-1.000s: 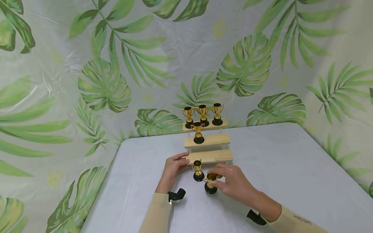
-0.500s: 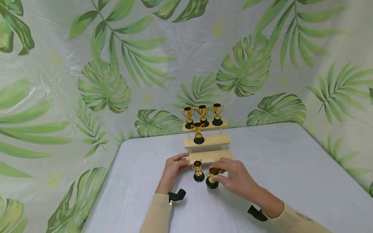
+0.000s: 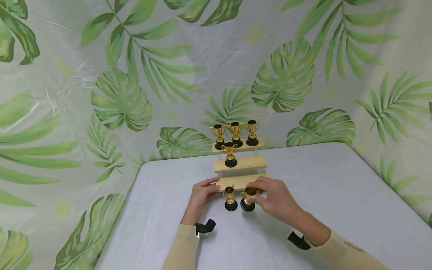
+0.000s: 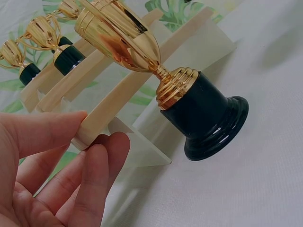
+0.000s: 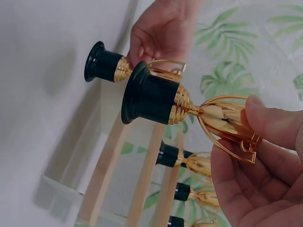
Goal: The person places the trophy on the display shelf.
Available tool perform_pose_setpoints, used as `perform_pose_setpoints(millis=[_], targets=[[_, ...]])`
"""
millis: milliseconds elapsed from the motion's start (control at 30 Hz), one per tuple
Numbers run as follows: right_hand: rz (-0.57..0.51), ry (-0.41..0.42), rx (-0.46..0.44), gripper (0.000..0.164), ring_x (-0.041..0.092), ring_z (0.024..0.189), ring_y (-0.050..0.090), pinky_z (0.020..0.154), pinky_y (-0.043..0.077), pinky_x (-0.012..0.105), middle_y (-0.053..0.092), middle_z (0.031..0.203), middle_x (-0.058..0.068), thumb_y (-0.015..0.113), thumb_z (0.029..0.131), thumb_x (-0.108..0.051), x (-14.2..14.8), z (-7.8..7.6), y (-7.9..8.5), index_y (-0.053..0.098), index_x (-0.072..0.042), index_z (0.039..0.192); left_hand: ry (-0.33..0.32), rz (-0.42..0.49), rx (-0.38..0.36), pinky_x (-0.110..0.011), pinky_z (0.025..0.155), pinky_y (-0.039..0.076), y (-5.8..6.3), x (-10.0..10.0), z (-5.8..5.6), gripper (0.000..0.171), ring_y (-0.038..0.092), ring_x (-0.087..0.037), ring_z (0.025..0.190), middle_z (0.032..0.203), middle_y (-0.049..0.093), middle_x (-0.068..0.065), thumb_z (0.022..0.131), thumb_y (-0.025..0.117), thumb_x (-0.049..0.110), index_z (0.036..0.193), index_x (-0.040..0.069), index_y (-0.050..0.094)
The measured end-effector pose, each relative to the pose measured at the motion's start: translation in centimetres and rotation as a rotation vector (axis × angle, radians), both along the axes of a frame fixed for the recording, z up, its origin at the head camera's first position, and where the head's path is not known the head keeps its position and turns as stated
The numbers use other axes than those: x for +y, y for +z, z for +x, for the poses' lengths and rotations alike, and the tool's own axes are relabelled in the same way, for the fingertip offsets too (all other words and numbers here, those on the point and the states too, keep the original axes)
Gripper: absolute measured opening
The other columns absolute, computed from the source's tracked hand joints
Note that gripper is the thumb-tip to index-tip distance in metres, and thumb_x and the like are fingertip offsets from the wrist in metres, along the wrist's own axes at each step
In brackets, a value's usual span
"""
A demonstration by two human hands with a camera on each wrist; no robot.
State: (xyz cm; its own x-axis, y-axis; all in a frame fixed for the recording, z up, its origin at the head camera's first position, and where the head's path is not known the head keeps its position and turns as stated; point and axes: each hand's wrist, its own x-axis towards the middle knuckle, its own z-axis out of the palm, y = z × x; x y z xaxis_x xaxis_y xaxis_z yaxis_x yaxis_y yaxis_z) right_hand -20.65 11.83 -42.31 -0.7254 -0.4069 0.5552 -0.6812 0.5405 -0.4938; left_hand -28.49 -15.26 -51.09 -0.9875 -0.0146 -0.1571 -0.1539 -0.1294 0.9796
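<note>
My left hand pinches the left end of the lowest wooden board of a three-step display stand. In the left wrist view, the thumb and fingers meet that board from above and below. My right hand holds a small gold trophy cup with a black base, thumb and fingers on its bowl and handle. A matching trophy stands upright on the table in front of the stand, just left of the held one. The held trophy is near the lowest board's front edge.
On the top board are three matching trophies side by side. One more trophy stands on the left part of the middle board. White cloth covers the table, and a leaf-patterned curtain hangs behind.
My right hand has carried its trophy forward and slightly right, closer to the stand. The left hand stays at the lowest board's end.
</note>
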Motion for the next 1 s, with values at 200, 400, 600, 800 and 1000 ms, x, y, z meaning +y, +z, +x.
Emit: perform_pose_setpoints(millis=[200,400,600,800,1000], targets=[[0.003,-0.006,0.020,0.032,0.000,0.076,0.060,0.064,0.055,0.025,0.067,0.093,-0.013,0.089,0.077,-0.013,0.2,-0.7,0.2,0.077,-0.015,0.107,0.000,0.005,0.007,-0.031,0.078,0.059,-0.1,-0.1,0.0,0.034,0.070,-0.015,0.085,0.114,0.069,-0.009,0.083,0.080,0.007,0.117,0.006,0.076],[-0.006,-0.023,0.014,0.033,0.001,0.076,0.060,0.063,0.054,0.025,0.067,0.092,-0.011,0.090,0.076,-0.014,0.4,-1.3,0.4,0.077,-0.012,0.107,0.001,-0.003,0.001,-0.030,0.078,0.059,-0.1,-0.1,0.0,0.035,0.070,-0.014,0.083,0.111,0.069,-0.008,0.083,0.081,0.008,0.117,0.005,0.075],[-0.017,-0.038,-0.001,0.032,0.003,0.076,0.061,0.063,0.055,0.028,0.064,0.087,-0.012,0.089,0.077,-0.015,0.6,-2.1,0.8,0.078,-0.013,0.107,-0.002,-0.004,-0.001,-0.031,0.080,0.059,-0.2,-0.1,0.0,0.036,0.069,-0.014,0.083,0.107,0.067,-0.009,0.083,0.081,0.009,0.118,0.006,0.075],[-0.035,-0.036,-0.002,0.032,0.004,0.079,0.063,0.067,0.057,0.033,0.067,0.090,-0.010,0.089,0.078,-0.014,1.0,-3.2,1.1,0.078,-0.012,0.108,-0.003,0.001,0.004,-0.031,0.079,0.059,-0.2,-0.1,0.0,0.036,0.070,-0.014,0.083,0.105,0.068,-0.009,0.082,0.081,0.008,0.118,0.006,0.075],[-0.029,-0.042,0.004,0.033,0.003,0.075,0.061,0.064,0.055,0.029,0.066,0.087,-0.012,0.089,0.078,-0.016,1.2,-4.3,1.4,0.078,-0.012,0.109,-0.004,0.008,0.001,-0.033,0.081,0.059,-0.1,-0.1,0.0,0.035,0.070,-0.014,0.084,0.107,0.068,-0.010,0.082,0.080,0.007,0.117,0.005,0.075]])
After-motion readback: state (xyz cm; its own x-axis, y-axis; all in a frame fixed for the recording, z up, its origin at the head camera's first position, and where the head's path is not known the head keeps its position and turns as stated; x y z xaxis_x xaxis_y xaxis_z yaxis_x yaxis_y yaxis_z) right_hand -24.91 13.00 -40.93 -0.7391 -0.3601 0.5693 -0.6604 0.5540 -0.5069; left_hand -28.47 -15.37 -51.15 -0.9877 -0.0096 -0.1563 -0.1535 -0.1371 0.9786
